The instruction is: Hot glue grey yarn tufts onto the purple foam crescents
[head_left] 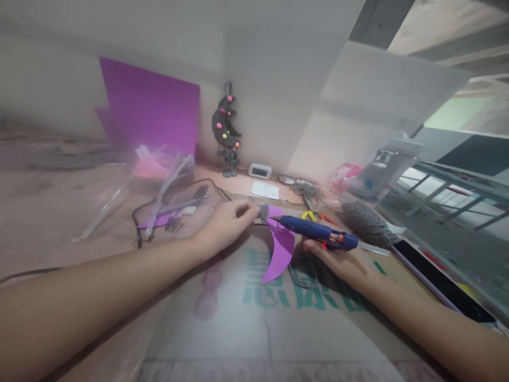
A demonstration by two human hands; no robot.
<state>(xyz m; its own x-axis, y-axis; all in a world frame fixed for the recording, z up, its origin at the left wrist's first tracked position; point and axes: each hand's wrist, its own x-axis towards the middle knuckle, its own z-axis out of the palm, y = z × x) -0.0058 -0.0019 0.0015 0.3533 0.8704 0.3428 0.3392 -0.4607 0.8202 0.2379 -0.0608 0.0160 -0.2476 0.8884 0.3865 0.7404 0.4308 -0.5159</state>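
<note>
Between the thumb and fingers of my left hand is the grey, yarn-wrapped end of a purple crescent cutout. Its bare, pointed tip hangs down over the cardboard. My right hand grips a blue hot glue gun with a clear glue stick coming out of its back. The nozzle points left and meets or nearly meets the cutout beside the wrapped yarn. A loose strand of grey yarn loops below the glue gun.
A grey yarn ball and a phone lie at the right. Behind stand a finished-looking dark moon ornament, a small white clock and a purple sheet. Scissors, glue sticks and a black cord are at the left.
</note>
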